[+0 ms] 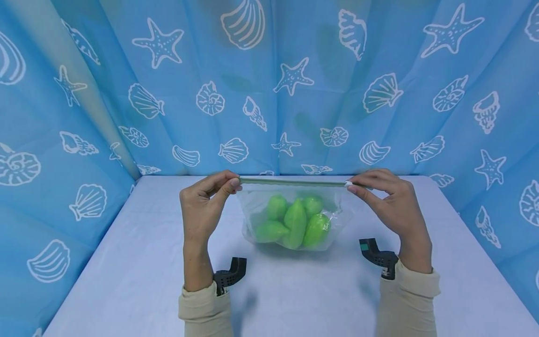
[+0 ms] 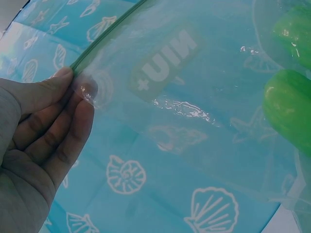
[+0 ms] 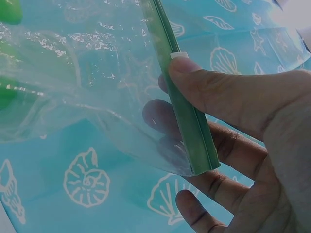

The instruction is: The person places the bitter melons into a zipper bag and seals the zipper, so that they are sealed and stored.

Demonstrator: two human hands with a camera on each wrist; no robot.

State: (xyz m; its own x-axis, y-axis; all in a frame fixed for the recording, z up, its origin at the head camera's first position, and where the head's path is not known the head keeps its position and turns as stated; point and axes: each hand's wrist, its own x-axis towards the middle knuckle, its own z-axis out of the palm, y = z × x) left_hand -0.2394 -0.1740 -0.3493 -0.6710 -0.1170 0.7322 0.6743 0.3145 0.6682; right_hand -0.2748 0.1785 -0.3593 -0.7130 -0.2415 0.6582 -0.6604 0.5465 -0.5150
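Note:
A clear slider zip bag [image 1: 252, 213] hangs upright between the two hands, stretched along its green zip strip [image 1: 294, 182]. Several smooth green fruits [image 1: 296, 221] lie together at its bottom, one of them long and ridged. My left hand [image 1: 203, 206] pinches the bag's upper left corner between thumb and fingers. At the opposite end, my right hand [image 1: 393, 201] grips the strip, its thumb against the white slider [image 3: 179, 55] and its fingers behind the clear film. The strip's green end [image 3: 206, 167] sticks out below that thumb.
A white-covered table [image 1: 156, 262] spreads beneath the bag and forearms. Blue curtains [image 1: 261, 154] printed with white shells and starfish enclose the back and sides. Black camera mounts [image 1: 230, 274] sit on both wrists, beside the rolled beige sleeves [image 1: 202, 304].

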